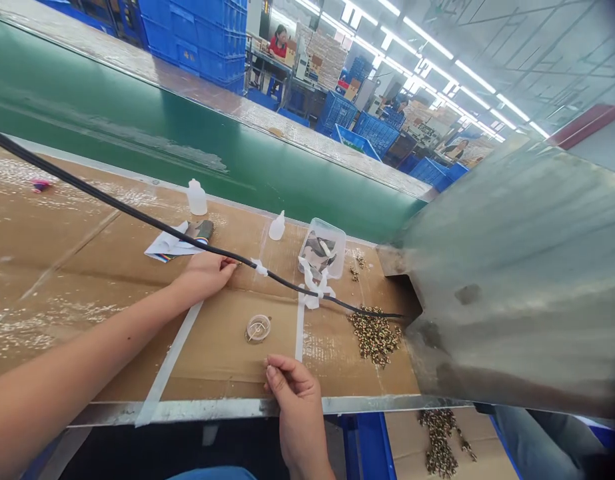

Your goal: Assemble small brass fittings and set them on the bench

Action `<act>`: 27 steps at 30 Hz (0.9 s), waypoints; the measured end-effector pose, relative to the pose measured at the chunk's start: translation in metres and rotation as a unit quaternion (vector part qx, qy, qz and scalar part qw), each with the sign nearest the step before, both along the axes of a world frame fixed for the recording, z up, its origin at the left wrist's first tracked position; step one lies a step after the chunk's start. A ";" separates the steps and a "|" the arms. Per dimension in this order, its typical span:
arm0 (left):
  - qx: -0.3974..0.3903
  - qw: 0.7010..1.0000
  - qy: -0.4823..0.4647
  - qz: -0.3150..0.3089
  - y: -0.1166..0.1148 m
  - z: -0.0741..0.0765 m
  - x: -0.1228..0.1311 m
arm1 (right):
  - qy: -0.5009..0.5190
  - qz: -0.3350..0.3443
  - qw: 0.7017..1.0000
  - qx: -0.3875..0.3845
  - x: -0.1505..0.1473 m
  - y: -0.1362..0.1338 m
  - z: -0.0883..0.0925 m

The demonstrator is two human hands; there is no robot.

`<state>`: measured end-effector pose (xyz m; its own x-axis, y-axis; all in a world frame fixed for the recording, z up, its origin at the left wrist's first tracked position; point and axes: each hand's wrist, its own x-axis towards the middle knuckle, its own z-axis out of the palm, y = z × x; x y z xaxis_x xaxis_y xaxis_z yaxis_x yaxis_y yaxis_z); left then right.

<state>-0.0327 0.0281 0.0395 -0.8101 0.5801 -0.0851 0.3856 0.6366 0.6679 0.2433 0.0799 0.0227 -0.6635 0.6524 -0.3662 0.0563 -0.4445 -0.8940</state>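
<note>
My left hand (pixel 207 272) is stretched out over the cardboard-covered bench, its fingertips pressed together beside the black cable; anything between them is too small to name. Just beyond it lies a folded cloth with white paper (pixel 180 241). Nearer the front edge, my right hand (pixel 298 393) is closed in a pinch, and I cannot make out what it holds. Between the two hands stands a small round clear dish (pixel 258 325) with a thin light-coloured piece across it. A heap of small brass-and-dark parts (pixel 374 337) lies to the right of my right hand.
A black cable (pixel 132 215) crosses above the bench, with white ties (pixel 314 292) on it. Two white squeeze bottles (pixel 197 199) and a clear plastic box (pixel 332 233) stand along the back. Behind runs a green conveyor belt (pixel 297 167). A metal housing (pixel 512 287) blocks the right.
</note>
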 end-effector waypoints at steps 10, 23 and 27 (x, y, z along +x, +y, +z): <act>0.172 0.981 -0.080 -0.032 -0.080 0.010 0.109 | 0.059 -0.036 0.979 -0.191 -0.012 -0.005 0.015; 0.303 0.878 -0.366 0.052 -0.075 -0.002 0.165 | 0.092 -0.019 0.979 -0.183 -0.027 -0.032 0.009; 0.300 0.868 -0.386 0.084 -0.075 -0.003 0.164 | 0.055 0.020 0.994 -0.095 -0.024 -0.030 0.004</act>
<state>0.1316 -0.0471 0.0362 -0.7230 0.5876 -0.3633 -0.3889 0.0884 0.9170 0.2193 0.0499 0.0265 -0.7306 0.5496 -0.4052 -0.0147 -0.6059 -0.7954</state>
